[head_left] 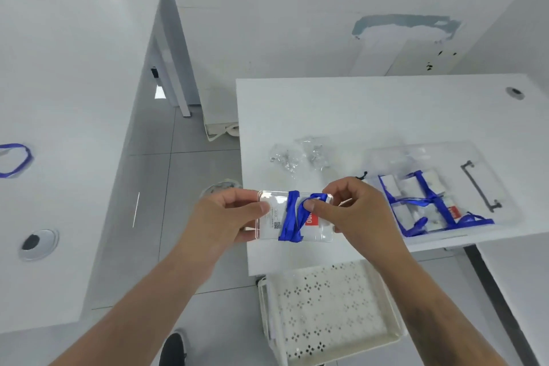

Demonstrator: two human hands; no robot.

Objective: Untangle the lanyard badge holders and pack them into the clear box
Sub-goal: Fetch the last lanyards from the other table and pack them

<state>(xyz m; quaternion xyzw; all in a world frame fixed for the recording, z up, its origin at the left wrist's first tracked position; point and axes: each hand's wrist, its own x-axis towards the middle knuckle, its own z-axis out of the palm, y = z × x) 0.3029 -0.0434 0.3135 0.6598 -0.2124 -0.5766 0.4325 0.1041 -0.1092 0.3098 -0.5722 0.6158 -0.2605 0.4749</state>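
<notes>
Badge holder (295,215) held left of clear box (439,187) on table (386,110).

- White table (386,110): far half bare, open to a hand from 12 o'clock.
- Crumpled plastic wrappers (300,154): at 12 o'clock of the hands, obstructing mid-table.
- Clear box (475,154): at 3 o'clock, holding badges wound in blue lanyard.
- Perforated white tray (326,309): at 6 o'clock, below the table edge.
</notes>
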